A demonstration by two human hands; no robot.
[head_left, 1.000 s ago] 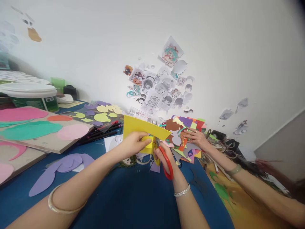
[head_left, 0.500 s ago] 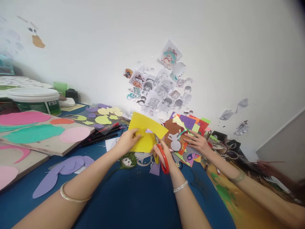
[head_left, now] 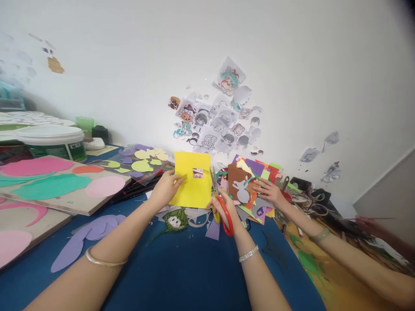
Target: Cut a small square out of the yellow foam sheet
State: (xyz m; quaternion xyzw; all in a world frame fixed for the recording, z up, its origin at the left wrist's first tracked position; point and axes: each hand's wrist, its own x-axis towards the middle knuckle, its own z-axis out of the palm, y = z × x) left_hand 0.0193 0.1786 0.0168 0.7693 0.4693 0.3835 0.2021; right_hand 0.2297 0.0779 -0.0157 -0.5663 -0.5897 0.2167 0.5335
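Observation:
My left hand (head_left: 168, 188) is closed, thumb and fingers pinching a small yellow bit at the left part of a yellow sheet (head_left: 191, 196). The sheet stands roughly upright, and a small rectangular hole in its middle shows what lies behind. In my right hand (head_left: 223, 203) are scissors (head_left: 227, 219) with red and yellow handles. Their blades point up, slightly apart, beside the sheet's right edge. Whether they touch the paper I cannot tell. Below the sheet, a green-haired paper face (head_left: 175, 221) and a purple scrap (head_left: 213, 230) lie on the blue table (head_left: 181, 272).
Another person's hand (head_left: 269, 192) rests at a pile of coloured paper (head_left: 238, 175) on the right. Purple cut-outs (head_left: 81, 237), boards (head_left: 97, 196) and a white-lidded tub (head_left: 53, 140) are on the left. Drawings (head_left: 223, 125) cover part of the wall behind.
The yellow sheet, earlier bent open with a strip angled to the right, now faces me flatter and shows a small hole. The scissor blades have come clear of it at its right edge.

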